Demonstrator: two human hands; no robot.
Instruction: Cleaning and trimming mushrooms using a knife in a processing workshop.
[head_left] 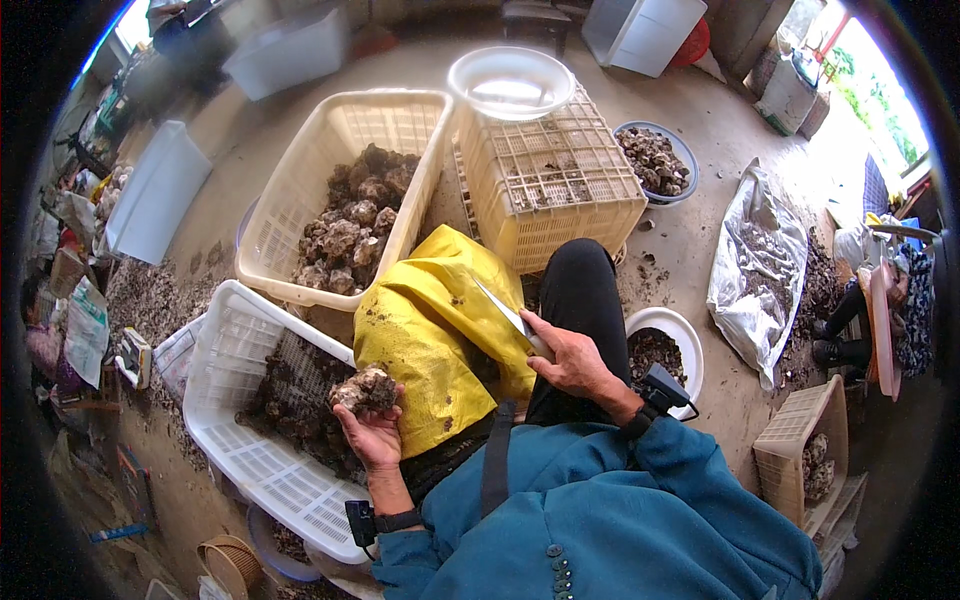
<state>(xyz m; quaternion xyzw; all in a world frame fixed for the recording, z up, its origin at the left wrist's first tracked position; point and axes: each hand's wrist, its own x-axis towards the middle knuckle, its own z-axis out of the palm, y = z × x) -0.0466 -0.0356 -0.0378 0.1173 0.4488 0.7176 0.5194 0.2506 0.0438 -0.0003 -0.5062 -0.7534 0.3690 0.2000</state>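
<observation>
My left hand (pixel 374 438) is closed around a knobbly brown-and-whitish clump (pixel 364 391), dirt-caked, whose exact kind I cannot make out. It is held over the right side of a white slatted basket (pixel 232 420) with dark crumbly matter inside. In my right hand (pixel 577 360) is a knife (pixel 503 309), gripped by its pale handle, its blade pointing up and left. The blade lies above a yellow cloth (pixel 425 300) draped over my left leg. Knife and clump are apart.
A cream crate (pixel 262 230) ahead holds several similar clumps. Beside it, an upturned crate (pixel 560 215) carries a clear bowl (pixel 512 85). Right of my leg stands a white basin (pixel 690 355) of dark scraps. Farther right lie a silvery sack (pixel 745 330) and another crate (pixel 785 440).
</observation>
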